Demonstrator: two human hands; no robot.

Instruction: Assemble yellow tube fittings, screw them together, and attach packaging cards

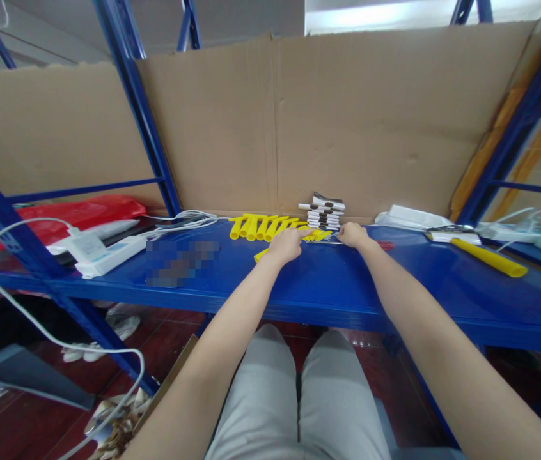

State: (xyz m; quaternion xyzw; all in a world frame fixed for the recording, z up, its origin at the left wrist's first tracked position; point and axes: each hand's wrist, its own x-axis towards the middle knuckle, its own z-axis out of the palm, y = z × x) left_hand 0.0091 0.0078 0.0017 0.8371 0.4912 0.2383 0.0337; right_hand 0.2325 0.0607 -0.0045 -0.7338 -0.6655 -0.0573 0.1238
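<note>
My left hand (pixel 290 245) is closed over a yellow handle (pixel 259 255), whose rounded end shows below the wrist; the fingers hide its middle. My right hand (pixel 353 234) is closed, its fingertips pinched at the silvery edge of flat pieces lying between the hands; whatever it grips is too small to make out. Small yellow pieces (pixel 318 235) lie just past the left fingertips. Behind them rises a stack of black-and-white packets (pixel 323 214), close to the right hand. Several yellow handles (pixel 261 228) lie in a row left of the stack, with their round ends facing me.
Red strips (pixel 385 245) lie beside the right wrist. Further right on the blue shelf (pixel 318 281) is a separate yellow handle (pixel 491 258) near a silvery pack (pixel 453 234). A power strip (pixel 112 254) with cables stands left. Cardboard (pixel 371 121) walls the back; blue posts flank it.
</note>
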